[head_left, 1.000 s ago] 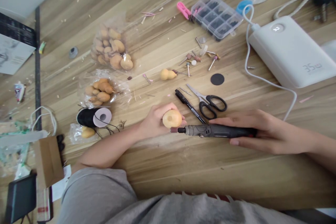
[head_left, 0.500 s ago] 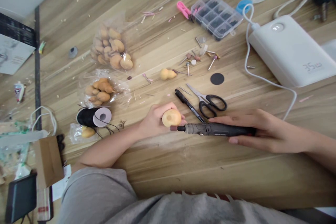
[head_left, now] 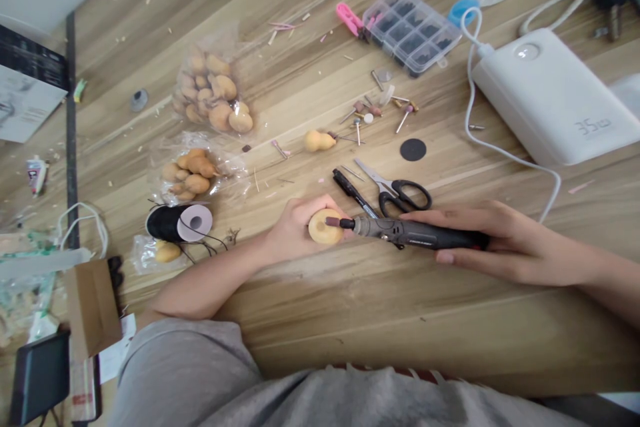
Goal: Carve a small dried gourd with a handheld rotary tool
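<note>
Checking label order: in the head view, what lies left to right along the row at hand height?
black thread spool → left hand → small gourd → rotary tool → right hand

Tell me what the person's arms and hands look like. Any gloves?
No gloves. The left hand and right hand are bare, with no rings or watch showing. Both forearms are bare too. A loose grey sleeve covers the left upper arm; the right arm leaves the picture uncovered.
</note>
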Motion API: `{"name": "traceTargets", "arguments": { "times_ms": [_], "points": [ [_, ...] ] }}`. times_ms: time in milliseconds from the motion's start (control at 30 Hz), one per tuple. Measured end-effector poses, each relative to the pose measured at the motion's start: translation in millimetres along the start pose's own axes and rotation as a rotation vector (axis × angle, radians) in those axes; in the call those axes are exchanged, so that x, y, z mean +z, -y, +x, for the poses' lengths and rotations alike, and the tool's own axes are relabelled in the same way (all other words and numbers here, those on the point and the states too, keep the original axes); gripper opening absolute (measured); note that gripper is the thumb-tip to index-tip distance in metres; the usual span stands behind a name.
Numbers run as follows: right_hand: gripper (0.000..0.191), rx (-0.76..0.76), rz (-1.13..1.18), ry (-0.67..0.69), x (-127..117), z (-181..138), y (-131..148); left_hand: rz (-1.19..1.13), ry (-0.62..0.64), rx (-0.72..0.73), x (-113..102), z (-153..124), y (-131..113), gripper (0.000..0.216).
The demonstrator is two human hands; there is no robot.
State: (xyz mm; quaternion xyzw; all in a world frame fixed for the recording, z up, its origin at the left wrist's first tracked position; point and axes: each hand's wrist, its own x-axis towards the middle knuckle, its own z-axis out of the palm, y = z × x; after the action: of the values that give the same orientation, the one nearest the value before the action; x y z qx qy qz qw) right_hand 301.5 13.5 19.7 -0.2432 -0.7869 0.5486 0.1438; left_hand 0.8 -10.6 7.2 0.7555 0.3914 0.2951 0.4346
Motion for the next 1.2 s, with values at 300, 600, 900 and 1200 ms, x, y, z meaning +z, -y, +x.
{"name": "traceTargets", "arguments": {
  "times_ms": [300, 600, 900, 1200],
  "points": [
    [0.056, -0.023, -0.007, 0.025, -0.4, -0.2, -1.4, -0.052, 0.0, 0.006, 1.1, -2.5, 4.7, 0.023],
    [0.053, -0.034, 0.022, 0.04, 0.4, 0.6, 0.4, -0.071, -0.036, -0.015, 2.5, -1.9, 4.0, 0.023],
    [0.057, -0.015, 0.021, 0.035, 0.0, 1.1, 0.3, -0.076, 0.004, 0.008, 1.6, -2.6, 5.0, 0.025],
    [0.053, -0.008, -0.017, 0.066, -3.6, -0.3, -1.1, -0.045, 0.006, 0.019, 1.2, -1.6, 3.9, 0.021]
  ]
}}
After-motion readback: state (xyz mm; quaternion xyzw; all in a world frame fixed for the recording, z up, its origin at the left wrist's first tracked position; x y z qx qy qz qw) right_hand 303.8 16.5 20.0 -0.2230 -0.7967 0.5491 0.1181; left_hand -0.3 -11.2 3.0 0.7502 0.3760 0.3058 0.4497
